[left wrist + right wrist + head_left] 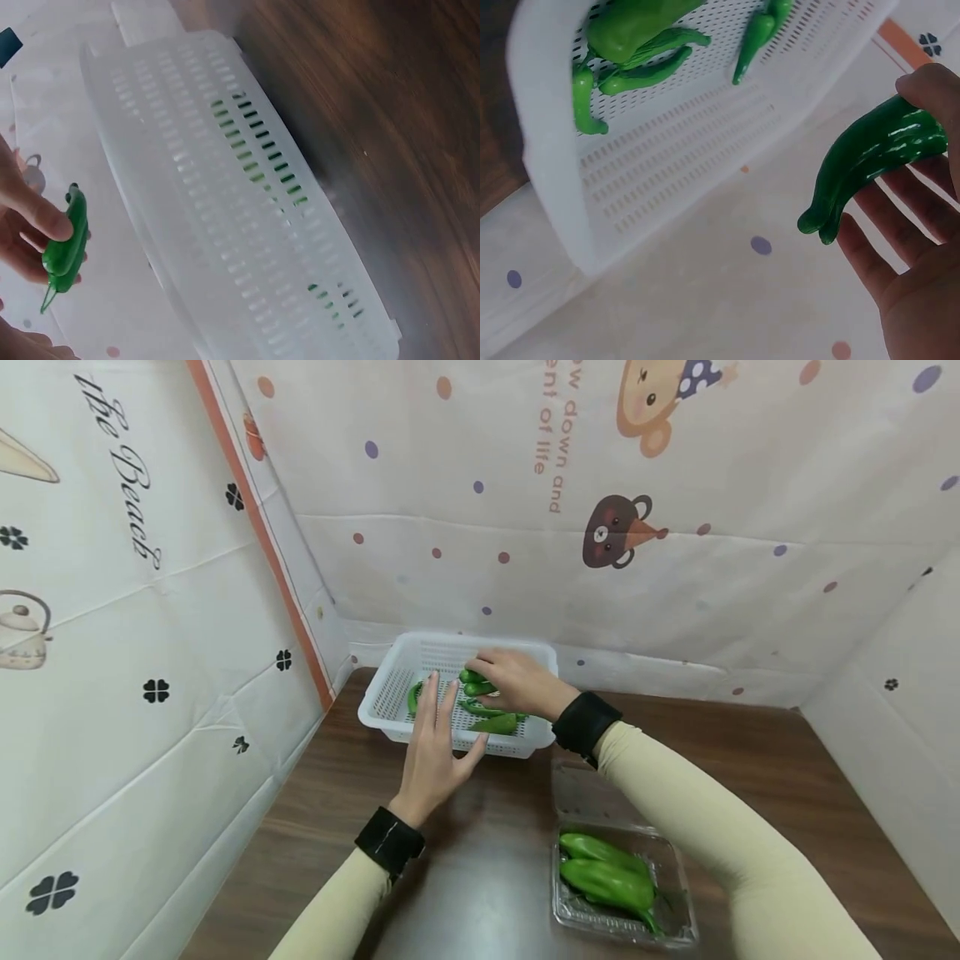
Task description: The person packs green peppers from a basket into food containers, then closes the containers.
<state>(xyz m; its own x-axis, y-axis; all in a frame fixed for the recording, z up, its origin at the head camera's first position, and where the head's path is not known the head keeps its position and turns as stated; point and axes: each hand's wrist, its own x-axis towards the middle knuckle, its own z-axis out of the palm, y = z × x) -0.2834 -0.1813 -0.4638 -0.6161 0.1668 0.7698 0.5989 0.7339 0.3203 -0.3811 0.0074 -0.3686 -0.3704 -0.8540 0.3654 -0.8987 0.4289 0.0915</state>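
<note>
Your left hand [435,752] sits at the near rim of the white slotted basket [390,681], fingers straight and spread, holding nothing; whether the fingertips touch the rim you cannot tell from the head view. The basket stands at the far left corner of the brown wooden table [480,893], against the cartoon-print backdrop.

Just right of that hand, your right hand [517,681] hovers over the basket's middle, thumb and fingers curled round a green pepper [870,161]. The pepper's long axis runs roughly left to right across the basket, its free end toward your left hand, and it hangs above the peppers already lying on the basket floor [634,41]. So the held pepper is directly over the basket, with the right hand on it and the left beside it.

Toward the near right edge of the table, a clear plastic clamshell tray [675,927] lies open with more green peppers [603,877] inside, well apart from both hands.
</note>
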